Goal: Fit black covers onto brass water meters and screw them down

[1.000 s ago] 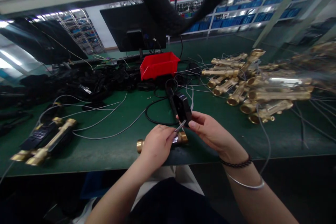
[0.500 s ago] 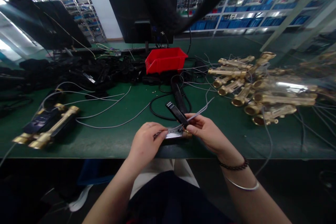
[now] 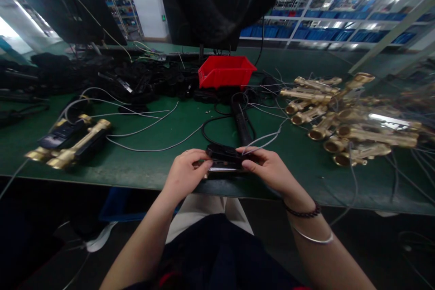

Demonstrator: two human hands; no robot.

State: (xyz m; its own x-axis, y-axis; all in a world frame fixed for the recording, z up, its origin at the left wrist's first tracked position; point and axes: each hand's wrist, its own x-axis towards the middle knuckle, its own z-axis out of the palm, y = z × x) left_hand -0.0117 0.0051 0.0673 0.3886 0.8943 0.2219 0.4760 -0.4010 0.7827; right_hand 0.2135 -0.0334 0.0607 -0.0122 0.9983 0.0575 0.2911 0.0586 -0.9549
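While hands [image 3: 183,174] [image 3: 272,171] hold a black cover [image 3: 222,151], metal part [image 3: 224,169] beneath, mostly hidden.

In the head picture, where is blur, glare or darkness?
Head view: golden metal pipe fittings blur and glare toward the right edge; head view: the thick black curved band overhead is out of focus; head view: the black oblong cover shows little detail.

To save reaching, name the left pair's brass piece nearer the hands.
The right piece: brass shows along its length; the left piece is dark-topped.
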